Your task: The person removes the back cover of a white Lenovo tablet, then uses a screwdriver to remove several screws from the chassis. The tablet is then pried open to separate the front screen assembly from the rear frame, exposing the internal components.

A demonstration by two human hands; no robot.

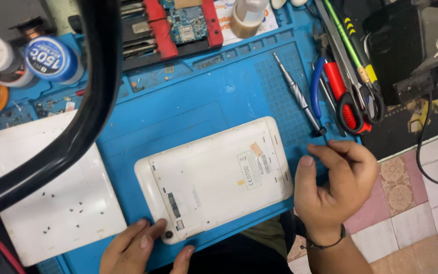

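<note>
Two hands on white tablet [214, 177], face-down on blue mat [178, 106], worktop centre. Left hand [138, 248] pins bottom corner, fingers spread, gripping nothing. Right hand [335, 185] curled loosely at right edge, empty. Back cover on; screwdriver [300, 96] untouched; opening looks barely begun.

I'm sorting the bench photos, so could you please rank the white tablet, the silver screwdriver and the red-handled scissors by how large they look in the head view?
1. White tablet, lying back up on the blue mat, clearly the largest.
2. Silver screwdriver and red-handled scissors: they look similar in length, and the scissors are partly hidden among other tools, so I cannot rank them.
</note>
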